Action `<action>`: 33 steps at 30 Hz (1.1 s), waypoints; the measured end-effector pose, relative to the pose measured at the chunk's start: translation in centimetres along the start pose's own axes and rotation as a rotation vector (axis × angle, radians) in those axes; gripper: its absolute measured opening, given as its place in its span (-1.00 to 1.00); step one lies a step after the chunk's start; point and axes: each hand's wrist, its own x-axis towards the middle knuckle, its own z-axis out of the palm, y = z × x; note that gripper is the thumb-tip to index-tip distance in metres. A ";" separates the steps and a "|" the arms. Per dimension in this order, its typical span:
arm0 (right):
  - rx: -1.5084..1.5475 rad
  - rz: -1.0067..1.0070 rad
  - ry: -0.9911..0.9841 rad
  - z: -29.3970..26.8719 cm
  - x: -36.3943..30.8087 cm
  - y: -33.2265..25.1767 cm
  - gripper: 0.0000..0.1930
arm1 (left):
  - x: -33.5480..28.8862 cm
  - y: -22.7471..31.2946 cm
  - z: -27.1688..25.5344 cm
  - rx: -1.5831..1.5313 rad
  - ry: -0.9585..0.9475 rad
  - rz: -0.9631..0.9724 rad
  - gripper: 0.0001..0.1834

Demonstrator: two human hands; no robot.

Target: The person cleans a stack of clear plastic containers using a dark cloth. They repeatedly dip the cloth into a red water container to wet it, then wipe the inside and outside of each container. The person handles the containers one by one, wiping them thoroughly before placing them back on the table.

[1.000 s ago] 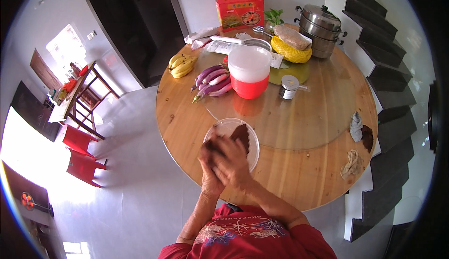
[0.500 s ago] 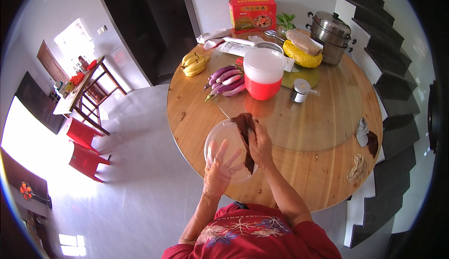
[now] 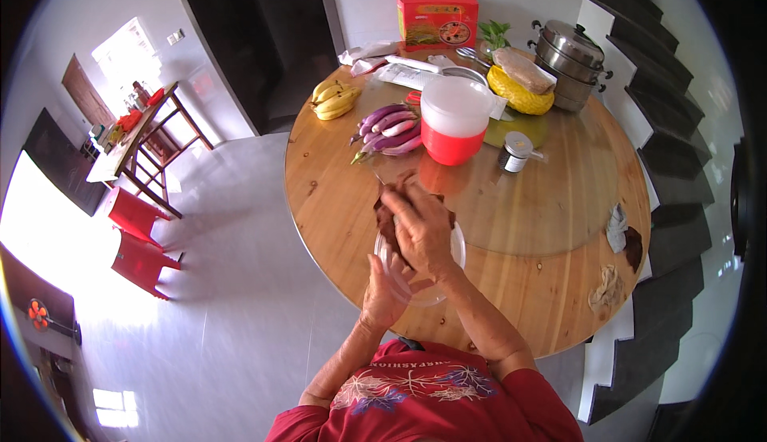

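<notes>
With twelve at the far edge of the round worktop (image 3: 335, 186), the clear plastic lid (image 3: 447, 284) is held over the wood at about seven o'clock. The left hand (image 3: 383, 298) has its grip clamped on the lid at its eight o'clock side, fingers showing through the plastic. The right hand (image 3: 423, 234) has its grip closed on a bunched brown cloth (image 3: 388, 222), pressed against the lid toward its eleven o'clock; the fingertips are slightly blurred. Purple eggplants (image 3: 391, 130) lie at eleven o'clock, bananas (image 3: 334, 103) at ten, just beyond them. A red-and-white tub (image 3: 454, 118) stands near twelve, a small lidded jar (image 3: 515, 153) near one. Crumpled rags (image 3: 617, 230) lie at four.
</notes>
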 end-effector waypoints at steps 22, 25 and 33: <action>0.376 0.624 -0.022 0.2 -4.7 6.1 -0.66 | -0.3 -0.1 -2.6 -0.183 0.052 0.203 -0.08; 1.233 1.060 0.076 -1.6 -6.4 4.5 -0.58 | 0.4 0.7 -3.5 -0.153 0.055 0.222 -0.03; 0.979 0.880 0.267 -4.4 -6.0 1.8 -0.56 | 1.4 -0.6 -6.2 0.068 0.317 0.130 -0.10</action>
